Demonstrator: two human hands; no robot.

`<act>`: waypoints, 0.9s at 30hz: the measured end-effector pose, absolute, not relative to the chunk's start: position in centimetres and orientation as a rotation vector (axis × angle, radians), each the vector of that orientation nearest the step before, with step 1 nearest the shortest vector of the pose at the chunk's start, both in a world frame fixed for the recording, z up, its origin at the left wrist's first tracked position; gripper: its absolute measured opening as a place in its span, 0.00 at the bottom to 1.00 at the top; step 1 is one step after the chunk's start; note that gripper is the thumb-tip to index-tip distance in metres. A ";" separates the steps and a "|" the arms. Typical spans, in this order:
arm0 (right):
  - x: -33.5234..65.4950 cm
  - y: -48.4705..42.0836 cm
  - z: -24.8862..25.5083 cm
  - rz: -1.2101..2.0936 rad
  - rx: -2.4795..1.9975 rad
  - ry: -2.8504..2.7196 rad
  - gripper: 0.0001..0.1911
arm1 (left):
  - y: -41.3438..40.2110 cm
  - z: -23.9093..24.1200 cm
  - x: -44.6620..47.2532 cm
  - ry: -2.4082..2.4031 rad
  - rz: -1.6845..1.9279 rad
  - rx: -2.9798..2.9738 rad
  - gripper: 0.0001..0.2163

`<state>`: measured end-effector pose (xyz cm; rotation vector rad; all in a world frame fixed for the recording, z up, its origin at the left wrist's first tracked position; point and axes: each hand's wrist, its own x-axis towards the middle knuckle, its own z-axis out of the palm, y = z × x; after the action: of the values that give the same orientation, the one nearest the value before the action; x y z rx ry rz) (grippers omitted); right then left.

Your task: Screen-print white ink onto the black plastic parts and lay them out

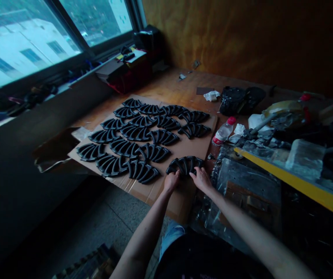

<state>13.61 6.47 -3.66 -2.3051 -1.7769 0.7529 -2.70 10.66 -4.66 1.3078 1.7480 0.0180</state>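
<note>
Both my hands rest on one black fan-shaped ribbed part (185,165) lying near the front right corner of a flat cardboard sheet (194,147). My left hand (172,181) curls over its near left edge. My right hand (201,179) grips its near right edge with fingers bent. Several more identical black fan-shaped parts (143,133) lie in rows across the rest of the cardboard, to the left and farther away.
A plastic bottle with a red cap (223,132) lies just right of the cardboard. A cluttered bench with a yellow edge (294,182) fills the right side. A black bag (236,100) sits farther back. A window (38,42) runs along the left wall.
</note>
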 end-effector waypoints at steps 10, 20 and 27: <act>13.5 12.3 -5.3 0.724 -2.432 -1.386 0.34 | 21.7 -3.8 1.1 1.661 0.038 1.558 0.23; 15.0 12.4 -3.6 0.917 -2.088 -1.413 0.34 | 19.5 -4.4 0.8 1.881 0.264 1.578 0.21; 21.0 -0.1 0.1 0.872 -1.848 -1.414 0.15 | 16.2 -4.4 -0.1 1.855 0.215 1.687 0.19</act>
<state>21.04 -0.14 0.06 -1.8476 -1.4142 0.8721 -0.07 16.23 -4.36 1.6875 1.8555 0.2151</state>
